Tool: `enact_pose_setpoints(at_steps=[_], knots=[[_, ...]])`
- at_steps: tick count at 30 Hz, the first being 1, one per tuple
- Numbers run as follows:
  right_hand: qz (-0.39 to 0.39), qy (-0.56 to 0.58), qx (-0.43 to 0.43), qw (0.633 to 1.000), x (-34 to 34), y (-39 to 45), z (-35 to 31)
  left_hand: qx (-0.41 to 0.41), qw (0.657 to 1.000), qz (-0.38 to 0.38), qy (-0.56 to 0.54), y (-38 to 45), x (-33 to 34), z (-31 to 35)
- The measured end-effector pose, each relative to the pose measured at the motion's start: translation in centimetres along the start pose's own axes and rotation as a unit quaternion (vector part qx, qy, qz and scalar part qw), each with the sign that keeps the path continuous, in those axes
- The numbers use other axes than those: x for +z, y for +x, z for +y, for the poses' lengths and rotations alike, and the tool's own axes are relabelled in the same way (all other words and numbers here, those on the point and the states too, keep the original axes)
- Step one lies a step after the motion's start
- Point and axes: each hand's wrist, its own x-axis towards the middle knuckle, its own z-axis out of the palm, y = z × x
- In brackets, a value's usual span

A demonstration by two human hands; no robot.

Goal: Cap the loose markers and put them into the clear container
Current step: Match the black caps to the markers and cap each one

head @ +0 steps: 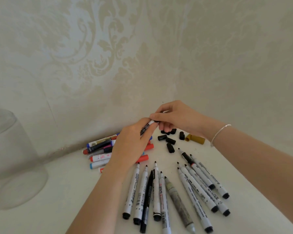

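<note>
The held marker [146, 128] lies in the left hand [132, 146], its white barrel running up between the curled fingers [153, 126] towards the right hand [174, 119]. The left fingers are clamped round the barrel. The right-hand fingers are bunched together at the marker's upper end, pinching a small dark part there; whether this is a cap cannot be told. Both hands are raised above the desk [71, 188].

All positions below are given relative to the held marker:
- Loose black caps [169, 143] lie on the desk just below and to the right.
- One mustard-coloured cap [195, 139] lies further right, beside the black caps.
- A fan of uncapped markers [174, 191] lies well below, tips pointing towards the hands.
- A pile of coloured markers [100, 149] lies to the left, partly hidden by the left hand.
- The clear container [12, 159] stands far left, well apart.

A thin bracelet [219, 133] circles the right wrist.
</note>
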Motion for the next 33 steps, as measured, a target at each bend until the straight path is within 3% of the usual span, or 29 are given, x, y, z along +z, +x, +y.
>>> enact_pose_setpoints(at_steps=[6, 9, 10, 13, 16, 20, 23, 25, 30, 33], knots=[[-0.037, 0.027, 0.009, 0.999, -0.6, 0.3, 1.3, -0.022, 0.994, -0.063, -0.081, 0.2, 0.1, 0.1], [0.060, 0.144, -0.003, 0.988, -2.1, 0.9, 2.1, -0.099, 0.980, -0.081, -0.151, 0.3, -1.0, -0.3], [0.091, 0.137, 0.006, 0.986, -3.4, 0.8, 2.5, -0.113, 0.978, -0.073, -0.161, 0.3, -1.8, -0.4], [0.065, -0.126, 0.115, 0.983, -6.0, 0.6, 4.5, -0.104, 0.980, -0.037, -0.165, 0.4, -3.1, -0.2], [-0.034, -0.336, 0.224, 0.914, -4.3, 1.0, 6.7, -0.106, 0.985, -0.017, -0.138, 0.6, -2.4, -0.3], [-0.098, -0.478, 0.241, 0.839, -2.1, 1.7, 7.4, -0.137, 0.980, -0.011, -0.146, 0.6, -2.1, -0.8], [-0.061, -0.539, 0.191, 0.818, -1.3, 2.6, 6.7, -0.141, 0.980, -0.007, -0.139, 0.6, -2.2, -0.9], [-0.026, -0.541, 0.148, 0.827, -0.9, 3.3, 6.4, -0.138, 0.981, -0.007, -0.138, 0.7, -2.2, -0.7], [-0.033, -0.498, 0.116, 0.858, 0.3, 3.6, 7.5, -0.137, 0.980, -0.010, -0.141, 0.6, -2.2, -0.9], [0.014, -0.414, 0.095, 0.905, -0.3, 3.6, 7.8, -0.126, 0.982, -0.013, -0.139, 0.6, -2.0, -1.1]])
